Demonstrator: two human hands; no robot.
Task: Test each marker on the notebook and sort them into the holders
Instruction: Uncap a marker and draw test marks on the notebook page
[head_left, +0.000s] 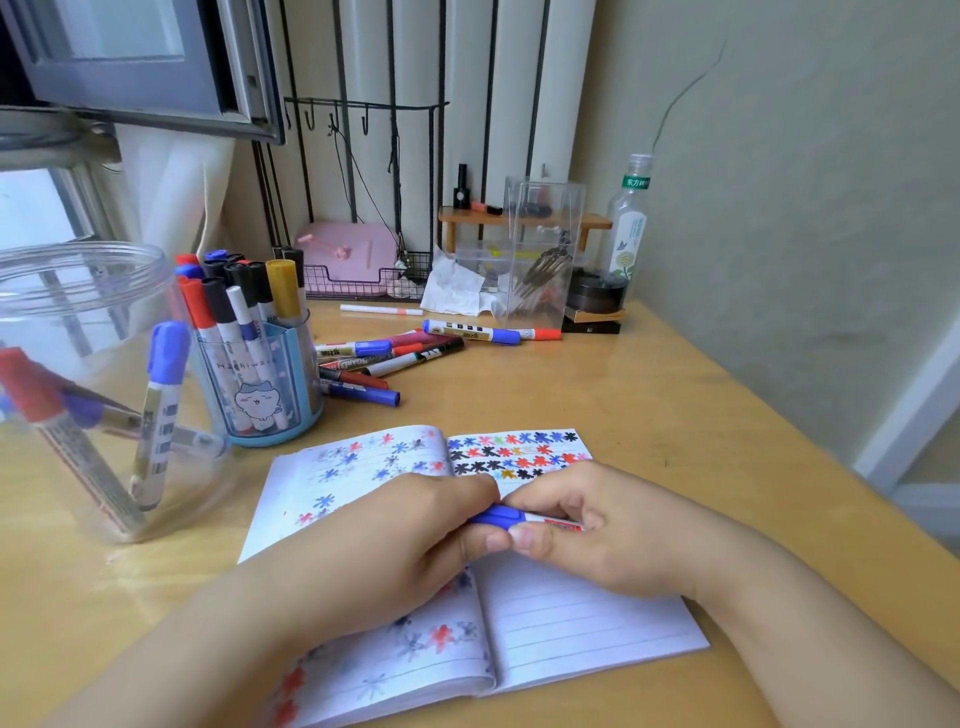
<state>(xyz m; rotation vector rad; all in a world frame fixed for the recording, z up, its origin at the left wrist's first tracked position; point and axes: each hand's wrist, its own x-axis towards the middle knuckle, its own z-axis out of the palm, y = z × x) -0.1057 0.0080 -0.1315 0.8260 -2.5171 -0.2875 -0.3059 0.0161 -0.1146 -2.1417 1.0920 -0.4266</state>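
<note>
An open lined notebook (582, 618) lies on the wooden desk, its pages covered with coloured star-shaped test marks. Above it both hands hold one blue-capped marker (506, 517). My left hand (395, 540) grips the blue cap end. My right hand (597, 530) pinches the white barrel. A blue cartoon pen holder (270, 389) at the left is packed with several markers. A clear plastic jar (93, 395) at the far left holds a few markers. A pile of loose markers (395, 356) lies behind the notebook.
At the back stand a clear acrylic organizer (540, 249), a glass bottle (628, 228), a pink box in a wire basket (348, 260), crumpled tissue (457, 291) and a small wooden shelf (519, 221). The desk edge runs along the right.
</note>
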